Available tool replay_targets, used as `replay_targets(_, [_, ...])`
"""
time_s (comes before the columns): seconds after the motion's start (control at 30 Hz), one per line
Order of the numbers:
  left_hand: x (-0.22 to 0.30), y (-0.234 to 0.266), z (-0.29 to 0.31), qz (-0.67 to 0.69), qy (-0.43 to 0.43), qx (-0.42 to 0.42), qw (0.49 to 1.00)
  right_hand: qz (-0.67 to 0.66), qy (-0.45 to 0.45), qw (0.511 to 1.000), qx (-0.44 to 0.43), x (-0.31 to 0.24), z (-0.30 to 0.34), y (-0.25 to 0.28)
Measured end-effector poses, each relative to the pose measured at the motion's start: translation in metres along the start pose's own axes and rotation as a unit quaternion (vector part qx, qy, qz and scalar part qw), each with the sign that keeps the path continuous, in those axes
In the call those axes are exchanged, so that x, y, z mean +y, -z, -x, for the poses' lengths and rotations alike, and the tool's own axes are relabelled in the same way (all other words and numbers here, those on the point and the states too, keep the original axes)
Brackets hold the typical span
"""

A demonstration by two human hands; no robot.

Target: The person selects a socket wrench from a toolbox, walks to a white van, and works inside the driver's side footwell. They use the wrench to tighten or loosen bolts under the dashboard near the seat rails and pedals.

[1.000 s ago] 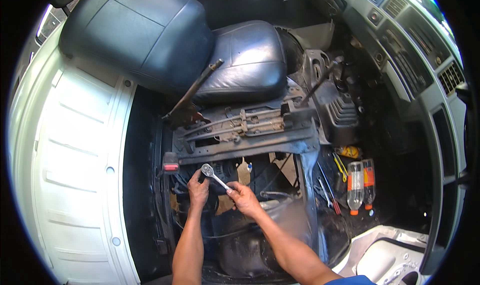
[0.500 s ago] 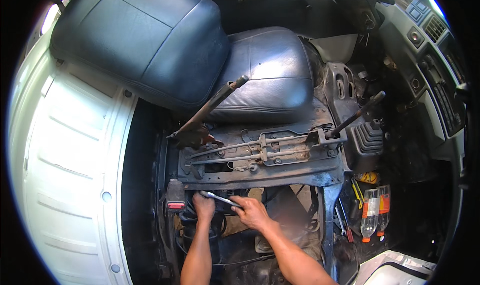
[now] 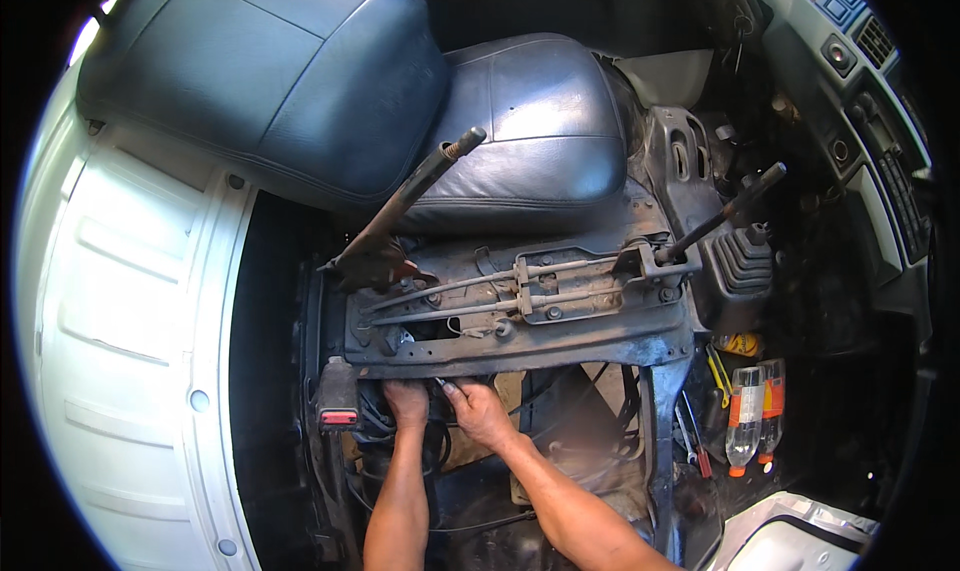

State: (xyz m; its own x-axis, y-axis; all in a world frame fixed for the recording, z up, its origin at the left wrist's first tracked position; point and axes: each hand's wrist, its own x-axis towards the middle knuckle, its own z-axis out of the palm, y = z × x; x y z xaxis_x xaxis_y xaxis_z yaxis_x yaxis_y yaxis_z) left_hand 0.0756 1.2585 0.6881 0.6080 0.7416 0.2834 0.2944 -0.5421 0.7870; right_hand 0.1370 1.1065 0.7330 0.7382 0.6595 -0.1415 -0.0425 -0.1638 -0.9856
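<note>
Inside a vehicle cab, seats out on the near side, floor frame exposed. We have both hands up under the front edge of the metal cross-frame (image 3: 520,346). Left hand (image 3: 407,403) curls its fingers upward behind the frame lip; what it closes on is hidden, so we cannot tell its grip. Right hand (image 3: 480,411) pinches a slim bright metal tool (image 3: 441,382), only its tip showing between fingers and frame; fingers closed on it.

Risks, as we judge them:
- The tool end sits out of sight under the lip. A slip off a fastener there would drive our knuckles into the frame edge.
- Loose black cables (image 3: 440,451) hang just below both wrists; a jerked hand could snag them.
- Little room between the frame and the dark cavity; a dropped tool would fall among the wiring and be hard to find.

The tool: thin, silvery, mostly covered by the right hand, lying close under the frame's front edge, near the red seat-belt buckle (image 3: 337,416).

Around: grey seat (image 3: 520,121) beyond the frame, long lever (image 3: 410,196) angled across it, shift lever with rubber boot (image 3: 735,261) to the right, two plastic bottles (image 3: 755,416) on the floor at right.
</note>
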Motion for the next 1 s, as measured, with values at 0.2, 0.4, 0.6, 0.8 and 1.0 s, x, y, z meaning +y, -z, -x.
replay_targets(0.2, [-0.028, 0.0, 0.009, -0.219, -0.05, -0.068, 0.972, 0.049, 0.113, 0.989, 0.082, -0.005, 0.01, 0.001])
replay_targets(0.4, [-0.026, -0.006, 0.004, -0.271, -0.082, -0.143, 0.948, 0.059, 0.028, 0.994, 0.086, -0.006, 0.005, 0.002])
replay_targets(0.6, [-0.03, -0.012, 0.003, -0.147, -0.09, -0.073, 0.982, 0.053, 0.029, 0.995, 0.079, -0.004, 0.001, 0.002])
replay_targets(0.8, [-0.065, -0.013, -0.016, -0.239, -0.147, -0.044, 0.959, 0.06, -0.043, 0.993, 0.088, -0.014, -0.002, -0.013])
replay_targets(1.0, [-0.061, -0.014, -0.035, 0.025, 0.16, -0.114, 0.98, -0.007, -0.054, 0.998, -0.007, -0.043, 0.018, -0.034])
